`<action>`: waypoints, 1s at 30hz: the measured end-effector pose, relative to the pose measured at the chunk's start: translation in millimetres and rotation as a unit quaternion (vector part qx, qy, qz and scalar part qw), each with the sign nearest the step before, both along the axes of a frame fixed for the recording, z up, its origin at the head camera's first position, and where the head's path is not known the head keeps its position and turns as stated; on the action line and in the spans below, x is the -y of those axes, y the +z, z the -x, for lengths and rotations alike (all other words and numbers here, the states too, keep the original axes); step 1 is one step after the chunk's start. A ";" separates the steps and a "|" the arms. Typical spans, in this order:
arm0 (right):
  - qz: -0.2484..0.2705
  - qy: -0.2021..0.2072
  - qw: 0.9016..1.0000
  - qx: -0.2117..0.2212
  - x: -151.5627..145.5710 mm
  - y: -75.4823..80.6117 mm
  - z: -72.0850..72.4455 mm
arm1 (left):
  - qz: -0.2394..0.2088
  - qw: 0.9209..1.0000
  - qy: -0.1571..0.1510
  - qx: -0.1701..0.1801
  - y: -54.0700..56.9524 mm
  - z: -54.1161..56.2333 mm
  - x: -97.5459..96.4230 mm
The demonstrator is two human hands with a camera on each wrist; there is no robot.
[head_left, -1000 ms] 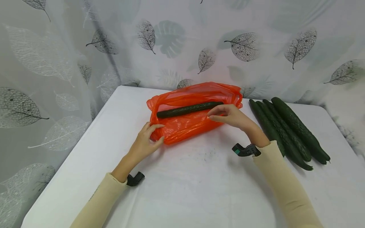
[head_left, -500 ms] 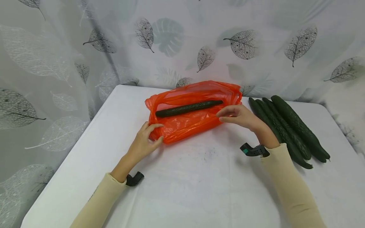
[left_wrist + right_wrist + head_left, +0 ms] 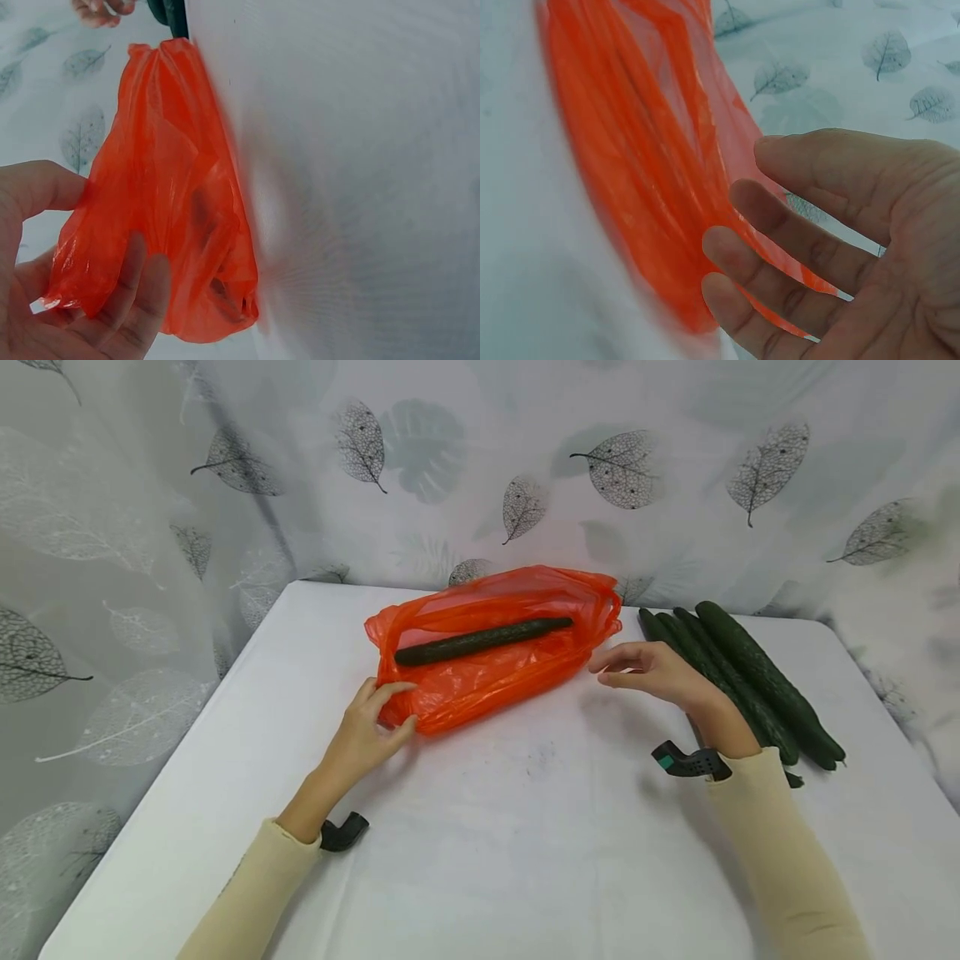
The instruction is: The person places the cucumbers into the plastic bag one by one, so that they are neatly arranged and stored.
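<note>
A red plastic bag (image 3: 480, 697) lies on the white table with its mouth spread, and one dark green cucumber (image 3: 480, 641) rests inside it. At the bag's left corner is my left hand (image 3: 358, 739), thumb and fingers spread apart around the plastic. The left wrist view shows the fingers (image 3: 154, 296) relaxed against the crinkled film. Just off the bag's right end, my right hand (image 3: 663, 675) hovers with nothing held. Its fingers are loosely bent and parted in the right wrist view, overlapping the bag's edge there.
Several long cucumbers (image 3: 776, 681) lie side by side at the table's right, partly behind the right hand and forearm. A leaf-patterned curtain (image 3: 480, 468) hangs along the back and left of the white table (image 3: 487, 860).
My right hand has drawn away to the right, from over the bag's front edge to beside its right end. The left hand stays at the bag's corner; the head view has shifted slightly.
</note>
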State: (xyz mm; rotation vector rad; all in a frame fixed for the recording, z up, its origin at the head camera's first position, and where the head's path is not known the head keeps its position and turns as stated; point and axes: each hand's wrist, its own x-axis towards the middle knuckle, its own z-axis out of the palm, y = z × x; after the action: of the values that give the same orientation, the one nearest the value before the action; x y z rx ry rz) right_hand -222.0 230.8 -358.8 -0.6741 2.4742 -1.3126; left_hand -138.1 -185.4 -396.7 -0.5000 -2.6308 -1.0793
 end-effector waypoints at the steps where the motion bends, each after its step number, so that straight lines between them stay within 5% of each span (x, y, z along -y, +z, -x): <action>1: 0.001 -0.002 1.000 0.007 -1.5 -1.3 -0.5 | 0.000 1.000 0.001 0.000 0.2 -0.6 0.3; 6: -0.006 -0.019 1.000 0.024 -6.8 -8.7 -2.7 | -0.002 1.000 0.009 -0.001 0.3 -3.9 2.0; 14: 0.018 -0.113 0.993 0.018 -22.9 -16.0 -9.0 | -0.001 1.000 0.000 -0.005 -0.8 -0.8 -0.2; 23: 0.078 -0.228 0.971 -0.003 -49.2 -30.5 -11.1 | -0.001 1.000 -0.010 -0.004 -2.2 1.0 -1.7; 30: 0.100 -0.271 0.957 -0.041 -65.5 -37.6 -17.0 | -0.001 1.000 -0.016 -0.018 -3.2 1.2 -2.2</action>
State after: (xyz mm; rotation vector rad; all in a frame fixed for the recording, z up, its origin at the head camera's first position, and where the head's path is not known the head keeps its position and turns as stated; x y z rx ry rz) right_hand -205.0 296.3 -396.4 -0.0745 2.7287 -1.7691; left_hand -139.3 -183.2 -399.9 -0.5568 -2.5993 -1.0727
